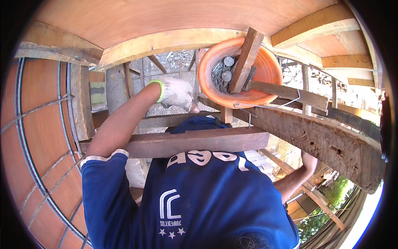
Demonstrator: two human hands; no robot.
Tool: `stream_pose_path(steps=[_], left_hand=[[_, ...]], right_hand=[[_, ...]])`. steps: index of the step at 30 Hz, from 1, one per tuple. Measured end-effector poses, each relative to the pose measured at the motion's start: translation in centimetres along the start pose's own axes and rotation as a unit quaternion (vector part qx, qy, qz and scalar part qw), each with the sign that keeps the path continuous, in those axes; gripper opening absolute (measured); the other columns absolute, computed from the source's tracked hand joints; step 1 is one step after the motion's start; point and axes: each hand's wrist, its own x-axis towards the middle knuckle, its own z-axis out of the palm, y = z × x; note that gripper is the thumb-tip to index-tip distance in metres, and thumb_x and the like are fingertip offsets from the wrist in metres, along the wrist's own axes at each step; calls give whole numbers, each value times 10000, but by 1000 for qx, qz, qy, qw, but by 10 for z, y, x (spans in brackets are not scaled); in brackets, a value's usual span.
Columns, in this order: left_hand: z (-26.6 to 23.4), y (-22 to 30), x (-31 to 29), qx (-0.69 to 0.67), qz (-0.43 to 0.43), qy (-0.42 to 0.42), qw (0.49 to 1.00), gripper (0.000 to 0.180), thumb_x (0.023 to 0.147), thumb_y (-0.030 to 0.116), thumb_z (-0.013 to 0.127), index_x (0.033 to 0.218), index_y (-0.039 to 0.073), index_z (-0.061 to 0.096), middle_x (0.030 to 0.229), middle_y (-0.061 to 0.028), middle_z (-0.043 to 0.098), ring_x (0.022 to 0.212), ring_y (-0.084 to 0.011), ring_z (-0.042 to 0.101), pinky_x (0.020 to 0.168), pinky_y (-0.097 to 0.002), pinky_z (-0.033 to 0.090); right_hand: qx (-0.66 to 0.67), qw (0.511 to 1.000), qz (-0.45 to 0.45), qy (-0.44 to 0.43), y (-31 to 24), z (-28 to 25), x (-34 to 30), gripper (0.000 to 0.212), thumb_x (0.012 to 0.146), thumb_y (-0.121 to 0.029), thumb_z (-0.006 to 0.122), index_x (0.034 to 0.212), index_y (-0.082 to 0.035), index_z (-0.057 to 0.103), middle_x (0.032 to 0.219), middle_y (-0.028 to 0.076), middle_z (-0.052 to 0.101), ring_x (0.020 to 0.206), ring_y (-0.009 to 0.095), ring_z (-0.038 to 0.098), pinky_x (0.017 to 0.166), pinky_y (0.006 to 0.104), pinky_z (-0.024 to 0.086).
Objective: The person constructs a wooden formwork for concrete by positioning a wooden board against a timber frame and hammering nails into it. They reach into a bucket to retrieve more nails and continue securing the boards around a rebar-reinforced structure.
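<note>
My left hand [176,93], in a whitish work glove with a green cuff, is bent downward just left of an orange bucket [203,81]. One bare fingertip shows at its lower edge; the other fingers are hidden, and so is anything in them. Inside the bucket lie many thin nails [217,74] and two round grey metal ends [226,76]. A thick wooden piece [248,52] and a wooden handle [290,93] with dark metal at its end stick out over the rim. My right hand [309,159] reaches up behind a heavy timber beam [315,137], its fingers hidden.
A brown timber [199,143] crosses in front of my chest. At the left, steel reinforcing bars [31,162] run along an orange-brown panel [45,108]. Overhead is a plywood sheet [174,18] edged with lumber [166,41]. Rubble and gravel [178,60] show below through the gaps.
</note>
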Motion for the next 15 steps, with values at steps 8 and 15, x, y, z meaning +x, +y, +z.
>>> stream_pose_path(steps=[8, 15], left_hand=[[17, -7, 11, 205, 25, -14, 978, 614, 751, 546, 732, 1111, 49, 718, 1034, -213, 714, 987, -389, 684, 863, -480, 528], [15, -8, 10, 230, 31, -31, 972, 527, 773, 512, 704, 1060, 72, 747, 1037, -182, 725, 955, -363, 685, 831, -471, 528]], right_hand=[[-51, 847, -362, -386, -129, 145, -33, 273, 859, -69, 670, 1098, 59, 697, 1071, 220, 711, 916, 332, 725, 775, 411, 590], [-397, 877, -240, -126, -112, 243, 105, 245, 866, -45, 571, 1072, -3, 698, 1008, 246, 686, 971, 397, 667, 855, 480, 513]])
